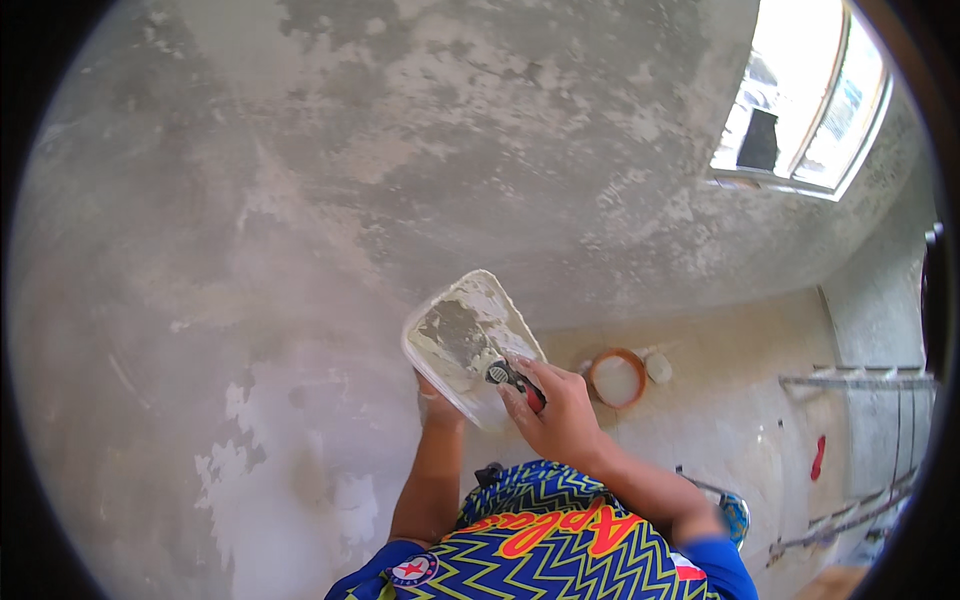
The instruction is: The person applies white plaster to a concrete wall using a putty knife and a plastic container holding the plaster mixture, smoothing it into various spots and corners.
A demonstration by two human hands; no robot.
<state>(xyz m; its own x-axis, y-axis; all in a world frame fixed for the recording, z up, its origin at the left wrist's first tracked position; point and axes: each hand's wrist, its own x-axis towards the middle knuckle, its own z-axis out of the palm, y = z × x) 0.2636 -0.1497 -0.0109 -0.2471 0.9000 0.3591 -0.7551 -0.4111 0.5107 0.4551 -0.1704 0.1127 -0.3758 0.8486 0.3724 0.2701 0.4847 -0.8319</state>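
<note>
A whitish rectangular tub (412, 345), smeared inside with pale putty, is held up in front of me, tilted so that its opening faces me. My left hand (432, 392) grips it at its lower left side; most of those fingers are hidden behind the tub. In my right hand (560, 405) is a putty knife (524, 386) with a black and red handle, my fingers closed around it. Its blade points into the tub, where putty makes the blade's edges hard to make out. Putty marks spot the right-hand fingers.
A grey wall (330, 180) with patchy pale plaster fills the far and left side. A window (800, 100) opens at upper right. On the floor stand an orange bucket (597, 382) and a pale round object (658, 368). A metal ladder-like frame (860, 381) and red item (818, 458) lie right.
</note>
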